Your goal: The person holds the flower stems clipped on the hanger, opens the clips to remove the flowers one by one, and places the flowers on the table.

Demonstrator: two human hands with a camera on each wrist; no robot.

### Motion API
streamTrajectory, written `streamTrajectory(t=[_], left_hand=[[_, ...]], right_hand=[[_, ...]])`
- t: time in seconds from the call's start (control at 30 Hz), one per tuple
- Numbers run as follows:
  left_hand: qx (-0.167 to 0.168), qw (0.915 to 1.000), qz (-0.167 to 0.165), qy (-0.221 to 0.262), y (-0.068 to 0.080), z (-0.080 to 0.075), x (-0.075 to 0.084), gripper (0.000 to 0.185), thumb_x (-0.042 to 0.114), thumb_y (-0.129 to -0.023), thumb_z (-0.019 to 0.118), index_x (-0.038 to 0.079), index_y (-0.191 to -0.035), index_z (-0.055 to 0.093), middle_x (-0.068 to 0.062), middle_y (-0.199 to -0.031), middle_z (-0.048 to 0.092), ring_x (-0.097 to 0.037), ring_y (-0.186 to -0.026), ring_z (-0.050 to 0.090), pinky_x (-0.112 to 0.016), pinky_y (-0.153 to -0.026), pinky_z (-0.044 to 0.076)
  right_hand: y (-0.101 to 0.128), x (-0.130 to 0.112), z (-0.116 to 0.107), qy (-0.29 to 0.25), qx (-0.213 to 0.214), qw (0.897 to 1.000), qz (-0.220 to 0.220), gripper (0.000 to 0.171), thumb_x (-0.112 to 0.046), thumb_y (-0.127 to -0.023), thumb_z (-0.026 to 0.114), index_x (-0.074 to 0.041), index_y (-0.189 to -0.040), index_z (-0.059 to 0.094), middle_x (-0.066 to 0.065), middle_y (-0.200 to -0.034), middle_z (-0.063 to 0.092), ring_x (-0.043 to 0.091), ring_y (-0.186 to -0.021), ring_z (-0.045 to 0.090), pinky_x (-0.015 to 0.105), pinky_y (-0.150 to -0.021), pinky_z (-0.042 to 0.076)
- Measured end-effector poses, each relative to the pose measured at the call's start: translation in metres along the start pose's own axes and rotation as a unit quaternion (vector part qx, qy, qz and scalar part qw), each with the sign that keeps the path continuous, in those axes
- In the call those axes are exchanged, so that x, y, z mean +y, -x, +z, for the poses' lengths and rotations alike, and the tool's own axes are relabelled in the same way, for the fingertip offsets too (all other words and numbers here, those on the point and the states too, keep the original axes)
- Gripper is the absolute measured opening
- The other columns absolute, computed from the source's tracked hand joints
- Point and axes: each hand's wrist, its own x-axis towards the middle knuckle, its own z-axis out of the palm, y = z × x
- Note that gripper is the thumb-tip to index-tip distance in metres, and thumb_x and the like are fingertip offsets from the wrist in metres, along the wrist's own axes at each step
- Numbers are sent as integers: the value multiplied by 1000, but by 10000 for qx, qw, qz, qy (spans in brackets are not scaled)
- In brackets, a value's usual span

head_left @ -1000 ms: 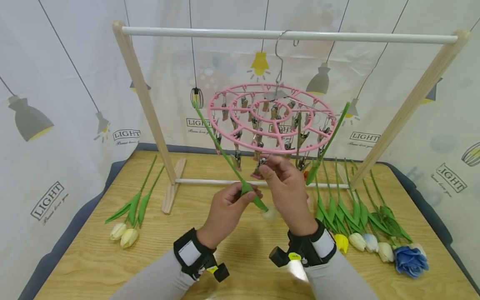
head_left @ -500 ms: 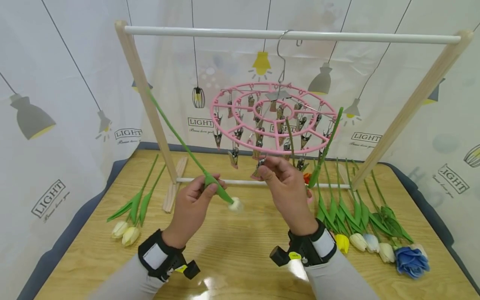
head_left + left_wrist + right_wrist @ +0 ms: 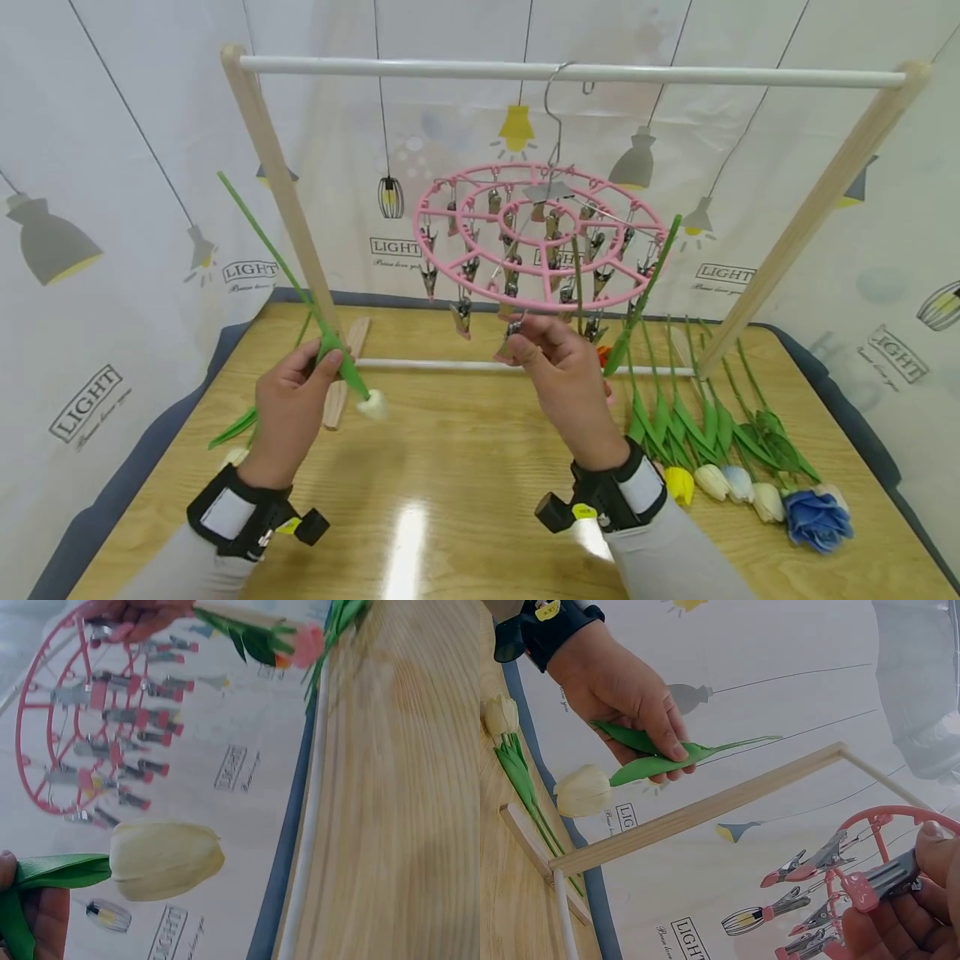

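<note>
My left hand [image 3: 288, 408] holds a cream artificial tulip [image 3: 372, 405] by its green leaves and stem. The bloom points down to the right, while the stem slants up to the left. With thumb and fingers, my right hand [image 3: 570, 392] pinches a metal clip with pink tips [image 3: 881, 877]. That clip hangs at the near rim of a round pink clip hanger [image 3: 547, 305]; its tips look closed. Several other clips dangle from the hanger. At its right side hang flowers with their stems upward, including a pink bloom [image 3: 306, 645] partly hidden behind my right hand in the head view.
A wooden rack with a white top bar [image 3: 390, 67] bears the hanger. Several tulips and a blue rose [image 3: 817, 521] lie on the table [image 3: 465, 500] at right. More cream tulips [image 3: 501, 716] lie at left, partly behind my left hand in the head view.
My left hand has moved left, carrying the tulip away from the hanger and over the tulips at left. The right hand keeps its pinch on the clip in nearly the same place.
</note>
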Motion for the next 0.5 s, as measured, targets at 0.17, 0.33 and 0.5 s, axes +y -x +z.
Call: streamTrajectory(t=[0.17,0.33,0.5], left_hand=[[153,9958,-439,-787,-6,-23,-14,38,31,-103,66,4,-130,71,15,-97,75,2,-85,72,-14,-82,58],[-315,9747,-855,-2040,-17,-42,-24,43,42,-105,61,7,-128,72,0,-97,76,0,-79,68,-14,-72,53],[-998,9472,-1086,-2846,-25,-52,-36,43,34,-109,56,1,-133,67,-19,-103,72,-19,-74,57,-28,-60,46]], right_hand=[[0,0,1,41,-30,10000,27,28,-14,-104,64,0,-129,63,-3,-100,70,10,-94,71,32,-93,60],[0,-2,1,-51,-30,9998,167,31,-13,-105,64,1,-132,60,-4,-103,70,9,-95,70,35,-95,61],[0,-2,1,-71,-35,9998,169,31,-13,-104,64,0,-133,60,-3,-105,70,8,-95,71,38,-96,60]])
